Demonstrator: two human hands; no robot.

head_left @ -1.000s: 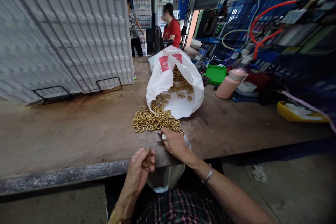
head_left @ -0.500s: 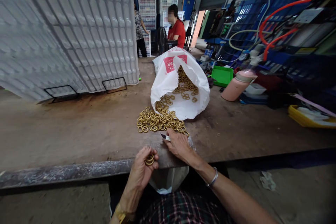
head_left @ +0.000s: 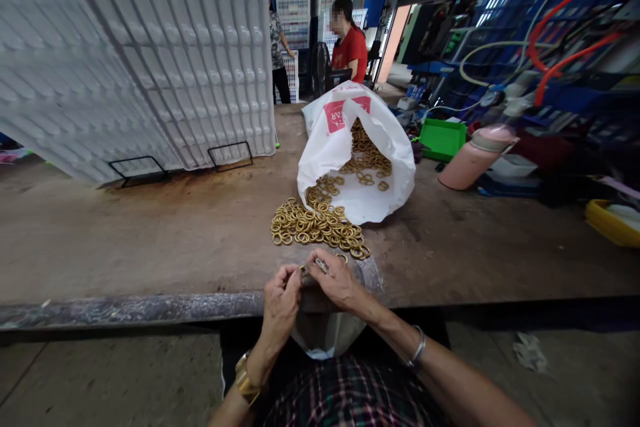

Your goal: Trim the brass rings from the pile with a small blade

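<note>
My left hand (head_left: 281,300) is closed, pinching a brass-coloured ring (head_left: 301,268) at its fingertips. Close beside it, my right hand (head_left: 336,281) is closed on a small knife (head_left: 321,265); only its pale handle shows clearly, and the blade is hard to make out. The fingertips of both hands nearly meet over the table's front edge. Just beyond them lies a heap of brass-coloured rings (head_left: 315,225), and one loose ring (head_left: 343,257) shows by my right knuckles. The heap spills from the mouth of a white bag (head_left: 377,203) lying on its side, with more rings inside.
White ribbed trays (head_left: 200,47) stand upright at the left of the brown table (head_left: 190,233), by black wire stands (head_left: 137,171). To the right are a pink bottle (head_left: 465,163), a green tray (head_left: 443,139) and a yellow tray (head_left: 613,223). A person in red (head_left: 353,50) is farther back.
My right hand has drawn back from the heap with the knife and met my left hand. The left hand has turned and risen, now pinching a ring at its fingertips. The view has shifted slightly.
</note>
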